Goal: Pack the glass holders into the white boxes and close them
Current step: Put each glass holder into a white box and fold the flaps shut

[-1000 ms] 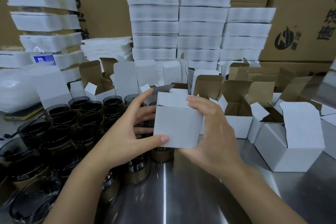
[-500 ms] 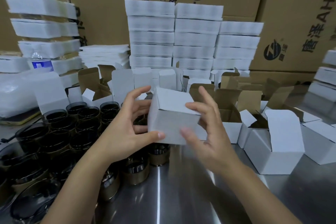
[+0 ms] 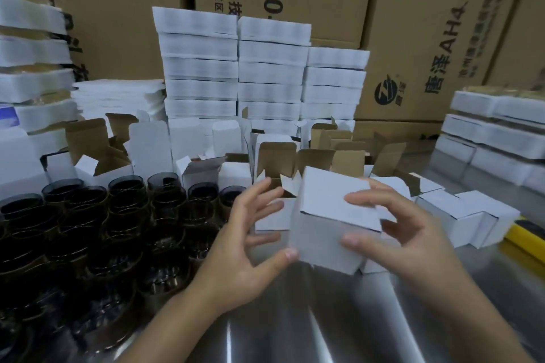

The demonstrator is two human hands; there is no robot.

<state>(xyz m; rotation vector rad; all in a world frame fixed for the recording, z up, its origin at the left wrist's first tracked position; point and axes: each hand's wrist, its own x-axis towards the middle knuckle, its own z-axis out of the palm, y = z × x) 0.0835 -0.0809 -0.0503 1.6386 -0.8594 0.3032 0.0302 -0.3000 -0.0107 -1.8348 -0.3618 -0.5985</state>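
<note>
A closed white box (image 3: 333, 215) hangs above the steel table at the centre. My right hand (image 3: 413, 242) pinches it, index finger over the top and thumb on the front face. My left hand (image 3: 241, 247) is beside the box with fingers spread, only the thumb tip touching its lower left corner. Several dark glass holders (image 3: 124, 215) with gold bases stand packed together on the left. Open white boxes (image 3: 274, 174) with brown insides stand in a row behind my hands.
Closed white boxes (image 3: 469, 212) lie at the right next to a yellow edge (image 3: 528, 236). Stacks of white foam trays (image 3: 236, 74) and big cardboard cartons (image 3: 427, 23) wall off the back. More tray stacks stand far left and far right. Bare steel table (image 3: 295, 327) lies in front.
The box's lid has been shut and the box moved to the right and tilted. My left fingers have come off its back, while my right hand has taken hold of it.
</note>
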